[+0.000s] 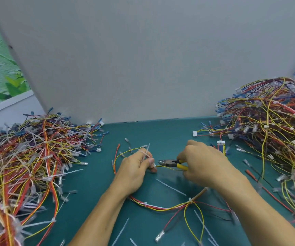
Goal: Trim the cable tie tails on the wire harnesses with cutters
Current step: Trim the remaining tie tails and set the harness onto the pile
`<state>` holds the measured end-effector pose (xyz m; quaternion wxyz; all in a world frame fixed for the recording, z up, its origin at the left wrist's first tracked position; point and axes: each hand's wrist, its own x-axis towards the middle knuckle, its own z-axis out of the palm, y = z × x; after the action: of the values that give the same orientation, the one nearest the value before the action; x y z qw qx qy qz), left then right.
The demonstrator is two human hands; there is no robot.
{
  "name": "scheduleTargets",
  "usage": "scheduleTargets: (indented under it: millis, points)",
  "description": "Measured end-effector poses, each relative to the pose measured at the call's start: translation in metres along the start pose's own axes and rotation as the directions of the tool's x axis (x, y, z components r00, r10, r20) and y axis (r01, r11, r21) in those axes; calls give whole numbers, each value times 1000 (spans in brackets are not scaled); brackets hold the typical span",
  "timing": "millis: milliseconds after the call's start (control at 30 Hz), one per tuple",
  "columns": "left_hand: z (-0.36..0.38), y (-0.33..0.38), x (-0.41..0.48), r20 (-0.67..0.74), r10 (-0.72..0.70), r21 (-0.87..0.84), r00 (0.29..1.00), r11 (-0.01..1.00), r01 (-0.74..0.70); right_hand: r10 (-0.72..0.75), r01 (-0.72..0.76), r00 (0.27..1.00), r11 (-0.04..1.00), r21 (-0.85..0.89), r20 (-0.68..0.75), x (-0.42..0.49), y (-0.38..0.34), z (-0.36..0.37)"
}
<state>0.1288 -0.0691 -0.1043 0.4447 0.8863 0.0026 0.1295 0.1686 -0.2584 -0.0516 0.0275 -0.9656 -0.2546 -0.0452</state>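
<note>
While left-hand grip (136,167) pinches one harness (161,208), right-hand grip (201,162) holds one cutters (168,162); two harness piles (36,166) (276,130) flank.

The table top (161,134) is a matt, smooth green sheet. The cutters (171,162) have dull grey metal jaws and glossy yellow plastic handles. The loose cable tie tails (170,187) are translucent white plastic. The back panel (143,59) looks matt and smooth.

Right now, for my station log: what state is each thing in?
left hand, pinching the harness.
tie tail, uncut, sticking up.
right hand, gripping the cutters.
cutters, tip nearly at the tie tail's base.
left pile, long tails.
right pile, ties trimmed short.
cut tails, loose on the mat.
</note>
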Motion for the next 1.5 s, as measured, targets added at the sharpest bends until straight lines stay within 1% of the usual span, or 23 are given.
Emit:
scheduleTargets:
  millis: [133,200,367,433,767,900,1100,1333,1500]
  points:
    - [0,0,-1,26,-3,-3,1000,1000,3,11,-12,1000,999,-35,-26,-1,-1,-4]
    - [-1,-1,-1,39,10,24,999,1000,-11,7,-8,999,999,-42,-35,-2,-2,-6]
    - [-2,-1,-2,35,33,155,999,987,-38,-40,40,999,999,-26,32,-4,-10,-3]
    - [-3,0,-3,31,33,179,999,983,-39,-43,44,998,999,-27,45,-4,-11,-3]
    - [-3,4,-5,48,10,150,999,988,-17,8,-6,999,998,-65,36,-4,-7,-6]
    - [-3,3,-5,44,-1,187,999,982,-7,-11,14,999,998,-57,47,-4,-11,-5]
    - [-2,2,-5,43,2,194,999,981,-11,-31,36,998,996,-82,62,-5,-14,-6]
    - [-1,-2,-4,38,23,180,999,983,-29,-36,43,995,996,-79,93,-6,-15,-6]
    - [0,-3,-4,31,36,162,999,986,-41,-53,60,995,995,-86,84,-6,-16,-6]
